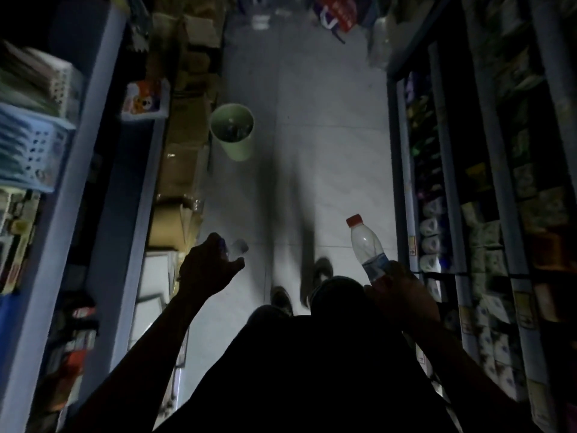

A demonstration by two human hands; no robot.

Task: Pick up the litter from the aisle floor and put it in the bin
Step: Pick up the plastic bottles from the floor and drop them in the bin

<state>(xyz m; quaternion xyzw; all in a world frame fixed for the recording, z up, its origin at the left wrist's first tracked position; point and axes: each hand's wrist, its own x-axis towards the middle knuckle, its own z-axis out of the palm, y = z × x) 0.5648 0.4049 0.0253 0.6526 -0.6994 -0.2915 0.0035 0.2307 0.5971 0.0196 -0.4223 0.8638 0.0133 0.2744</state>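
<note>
- My right hand [402,295] gripped a clear plastic bottle [368,248] with a red cap, fingers wrapped round its base.
- My left hand [209,264] pinched a small clear piece of litter [238,247]; what it was, I couldn't tell.
- Neither was binned yet: the green bin [232,132] stood well ahead, by stacked cardboard boxes [184,170].
- The pale tiled aisle floor [327,145] ran dim between stocked shelves [499,182].

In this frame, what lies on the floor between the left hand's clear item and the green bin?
Nothing: the head view shows only bare tiled floor between the left hand, gripping a small clear bottle, and the green bin. Cardboard boxes stand alongside, left.
</note>
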